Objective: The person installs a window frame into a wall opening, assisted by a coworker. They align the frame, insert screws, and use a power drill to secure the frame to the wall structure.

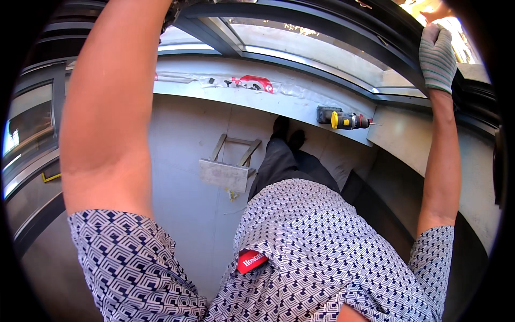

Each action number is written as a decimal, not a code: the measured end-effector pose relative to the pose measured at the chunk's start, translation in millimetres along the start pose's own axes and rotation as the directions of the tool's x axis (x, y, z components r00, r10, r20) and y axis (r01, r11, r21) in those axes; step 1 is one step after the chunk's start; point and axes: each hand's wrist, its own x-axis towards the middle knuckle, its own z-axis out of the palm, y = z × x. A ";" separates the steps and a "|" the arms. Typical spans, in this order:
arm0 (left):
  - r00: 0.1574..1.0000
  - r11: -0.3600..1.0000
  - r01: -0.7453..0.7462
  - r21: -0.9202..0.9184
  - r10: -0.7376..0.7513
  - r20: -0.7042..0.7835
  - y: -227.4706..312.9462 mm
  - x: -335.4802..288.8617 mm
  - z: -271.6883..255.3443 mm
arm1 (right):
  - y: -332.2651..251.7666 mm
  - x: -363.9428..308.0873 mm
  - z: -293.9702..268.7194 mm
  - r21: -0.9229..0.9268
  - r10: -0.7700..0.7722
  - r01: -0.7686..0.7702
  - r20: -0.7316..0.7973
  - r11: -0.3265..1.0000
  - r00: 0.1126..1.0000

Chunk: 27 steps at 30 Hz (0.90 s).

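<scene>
My right hand (437, 59), in a striped grey and green knit glove, is raised at the upper right. Its fingers are closed round the edge of a dark grey window sash frame (399, 51). Skin-coloured shape (435, 14) shows just beyond the glove in bright light; whose it is I cannot tell. My left arm (115, 107) reaches up past the top edge, so that hand is out of the picture. Beside that forearm, at the top edge, a dark object (170, 15) shows only in part.
A cordless drill (346, 119) with a yellow collar lies on the white sill (289, 107). Clear plastic and a red-printed package (255, 83) lie along it. Below, a small wooden stool (224, 174) stands on the pale floor near my dark shoes. Another dark-framed window (35, 118) is at left.
</scene>
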 end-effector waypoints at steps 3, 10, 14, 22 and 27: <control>0.991 0.998 0.006 -0.066 -0.015 -0.131 1.1 -20.1 1.0 | -25.3 0.3 -0.5 0.053 0.007 -0.004 -0.043 0.999 0.999; 0.474 0.905 -0.414 -0.097 0.123 -0.872 24.7 -52.7 133.4 | -4.1 -13.1 4.1 0.024 -0.038 0.042 -0.152 0.999 0.988; 0.527 0.877 -0.348 -0.330 -0.107 -0.843 80.8 -130.7 206.5 | -14.4 -20.2 6.0 0.041 -0.066 0.076 -0.215 0.996 0.974; 0.810 0.564 0.053 -0.824 -0.507 -0.295 180.4 -294.8 316.6 | -33.3 -9.3 -3.2 0.074 -0.117 0.152 -0.351 0.986 0.929; 0.870 0.504 0.144 -0.852 -0.474 -0.134 223.5 -330.7 323.1 | -29.2 -12.5 -1.6 0.049 -0.091 0.109 -0.283 0.993 0.955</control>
